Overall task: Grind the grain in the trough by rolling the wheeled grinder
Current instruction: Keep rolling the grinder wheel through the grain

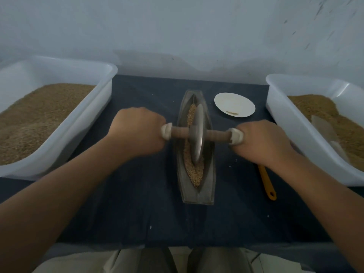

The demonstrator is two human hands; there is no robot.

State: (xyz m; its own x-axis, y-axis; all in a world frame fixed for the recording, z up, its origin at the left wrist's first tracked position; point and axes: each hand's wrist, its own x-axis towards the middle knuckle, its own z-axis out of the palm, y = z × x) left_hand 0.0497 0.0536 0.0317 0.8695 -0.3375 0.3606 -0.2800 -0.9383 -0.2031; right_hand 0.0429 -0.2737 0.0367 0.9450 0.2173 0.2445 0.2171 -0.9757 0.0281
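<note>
The left hand [137,131] and right hand [262,140] each curl tightly round one end of the wooden axle [215,133] of the wheeled grinder [198,134], so that pressure falls evenly on both sides and the metal disc stays upright. The disc sits in the groove of the boat-shaped trough [206,194], which lies lengthwise in the middle of the dark counter [137,203], running away from the person so the wheel can roll back and forth. Grain [194,174] lies along the groove, looking mostly whole, so much grinding likely remains.
</note>
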